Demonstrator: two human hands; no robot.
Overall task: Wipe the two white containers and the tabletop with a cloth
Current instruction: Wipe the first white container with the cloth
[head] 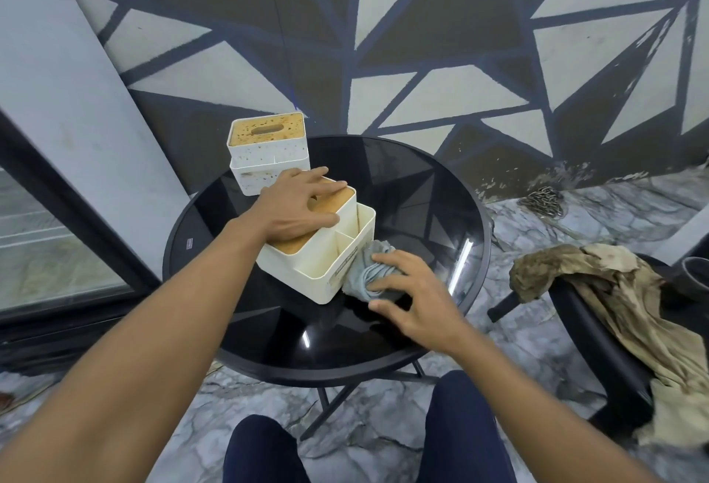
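- The left hand [295,210] lies flat on the cork-coloured lid [337,196] of the nearer white container [307,267]. Its fingers are spread and nearly straight, the thumb reaches down over the lid's edge, and it grips nothing.
- The right hand [414,298] presses a bunched grey-blue cloth [362,271] against that container's side wall. The fingers are laid over the cloth rather than closed round it, and the thumb is splayed out, clear of the cloth.
- The nearer container sits between the two hands on the round black glass tabletop [403,191]. Its open compartments face the right hand.
- The second white container [264,160] — speckled with brown spots, with a slotted lid — stands just beyond the left hand's fingertips, at the table's far edge.
- Out past the right hand, off the table, a stained brown rag [575,271] is draped over a dark chair [568,310].
- Beyond the right hand a chain [543,200] lies on the marble floor by the wall.
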